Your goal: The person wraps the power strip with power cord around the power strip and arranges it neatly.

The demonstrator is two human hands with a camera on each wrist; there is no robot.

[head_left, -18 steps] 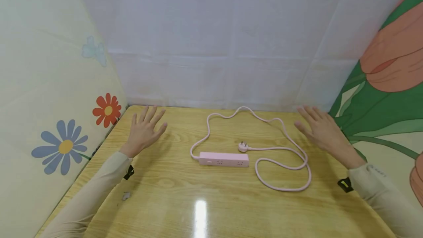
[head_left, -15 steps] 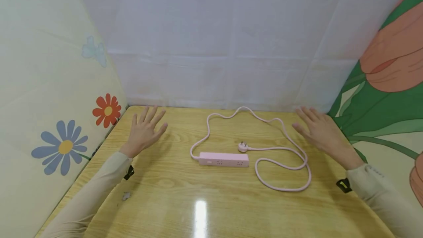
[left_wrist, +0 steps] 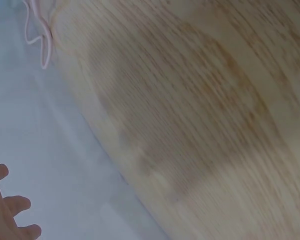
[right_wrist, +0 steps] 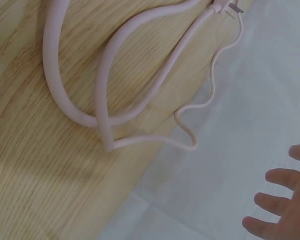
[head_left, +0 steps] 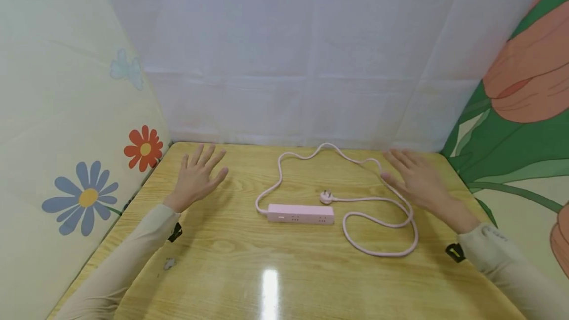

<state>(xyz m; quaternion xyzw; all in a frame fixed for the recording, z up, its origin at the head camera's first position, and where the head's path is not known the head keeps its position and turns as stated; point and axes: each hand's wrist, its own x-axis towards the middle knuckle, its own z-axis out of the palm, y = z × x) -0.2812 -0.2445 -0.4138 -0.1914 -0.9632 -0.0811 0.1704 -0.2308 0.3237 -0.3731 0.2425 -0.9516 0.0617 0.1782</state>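
A pink power strip [head_left: 301, 214] lies on the wooden table, its sockets facing the person. Its pink cord [head_left: 380, 254] runs behind it, loops on the right and ends in a plug [head_left: 326, 197] with prongs up, just behind the strip. My left hand [head_left: 194, 181] hovers over the table left of the strip, fingers spread, holding nothing. Over the right side, my right hand [head_left: 418, 179] has its fingers extended, and its thumb overlaps the cord's outer bend in the head view. In the right wrist view the fingers [right_wrist: 275, 204] are apart from the cord [right_wrist: 104, 95].
The wooden table [head_left: 213, 270] meets a white cloth backdrop [head_left: 266, 53] at its far edge. Flowered panels stand at the left [head_left: 53, 112] and right [head_left: 524, 162]. A small grey mark [head_left: 170, 263] shows near the left forearm.
My right hand has moved left and slightly nearer, toward the cord. The left hand has shifted slightly right. The power strip and cord lie as before.
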